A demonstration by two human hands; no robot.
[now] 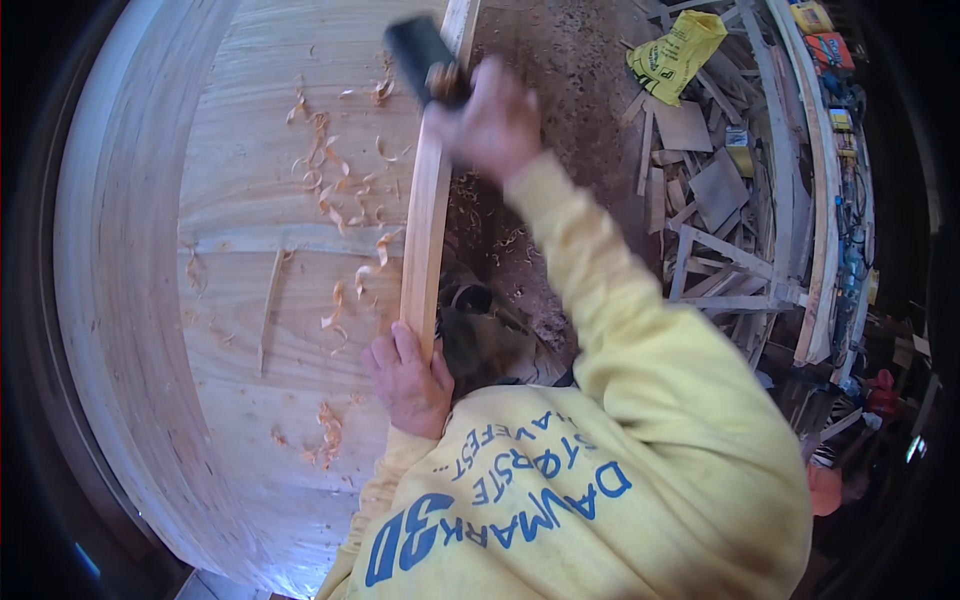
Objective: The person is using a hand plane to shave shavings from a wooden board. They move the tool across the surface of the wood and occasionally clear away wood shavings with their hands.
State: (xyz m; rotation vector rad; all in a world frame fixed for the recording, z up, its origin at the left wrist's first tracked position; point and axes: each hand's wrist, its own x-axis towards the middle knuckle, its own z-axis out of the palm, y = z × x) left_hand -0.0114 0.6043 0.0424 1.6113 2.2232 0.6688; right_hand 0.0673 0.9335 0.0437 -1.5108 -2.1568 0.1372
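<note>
A long, pale wooden strip (428, 210) runs away from me along the right edge of a broad wooden panel (230, 350). My left hand (410, 380) grips its near end, fingers over the top and thumb along the right side. Farther up the strip, my right hand (492, 120) is wrapped around a dark hand plane (415, 50), both smeared by motion. A pale shaving (441, 77) sits on top of the plane. Whether the plane's sole touches the strip cannot be made out. Curled wood shavings (322, 150) lie scattered over the panel left of the strip.
On the panel rests a thin stick (270, 312). Beyond the brown floor (590, 90), at right, are a pile of wood offcuts (720, 190) and a crumpled yellow bag (680, 55). A timber frame and a shelf of small containers (842, 120) stand along the far right.
</note>
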